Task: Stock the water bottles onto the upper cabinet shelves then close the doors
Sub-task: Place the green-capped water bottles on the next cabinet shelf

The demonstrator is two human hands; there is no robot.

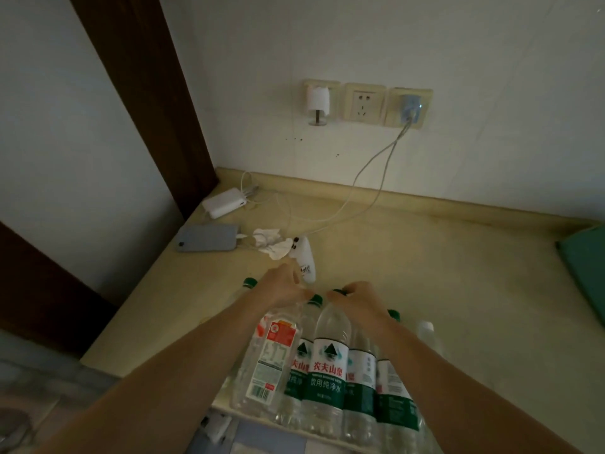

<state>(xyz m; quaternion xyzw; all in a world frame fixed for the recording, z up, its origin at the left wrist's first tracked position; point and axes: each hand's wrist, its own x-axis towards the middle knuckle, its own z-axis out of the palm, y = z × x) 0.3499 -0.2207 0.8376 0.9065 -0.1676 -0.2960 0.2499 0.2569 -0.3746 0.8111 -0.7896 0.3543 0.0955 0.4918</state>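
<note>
Because the water bottles (327, 365) stand bunched on the counter (442, 273), the left hand (281, 288) and right hand (357, 298) curl round two tops — ready to lift them.

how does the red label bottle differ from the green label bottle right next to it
The red label bottle has a white label with a red square at the top and a barcode at the bottom; the green label bottle has a white and dark green band with a mountain logo. The left hand covers the red label bottle's top, so its cap is hidden; the right hand grips the other's dark green cap. Both are clear plastic, standing together on the counter.
</note>
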